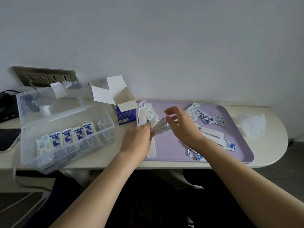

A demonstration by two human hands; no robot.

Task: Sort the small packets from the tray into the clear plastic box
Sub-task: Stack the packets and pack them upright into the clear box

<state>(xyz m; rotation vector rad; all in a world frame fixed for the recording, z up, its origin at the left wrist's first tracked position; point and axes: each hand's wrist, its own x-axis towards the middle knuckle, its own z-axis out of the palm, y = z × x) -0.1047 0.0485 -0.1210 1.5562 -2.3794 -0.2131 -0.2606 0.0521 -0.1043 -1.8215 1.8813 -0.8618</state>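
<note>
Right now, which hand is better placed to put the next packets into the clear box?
The left hand. It grips a bunch of packets and is the nearer one to the clear plastic box on its left. The right hand hovers open over the tray, farther from the box.

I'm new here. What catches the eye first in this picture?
The left hand grips a fan of small packets over a lilac tray, with the right hand open beside it. More blue-and-white packets lie scattered on the tray; at the left, a clear plastic box holds a neat row of them.
</note>
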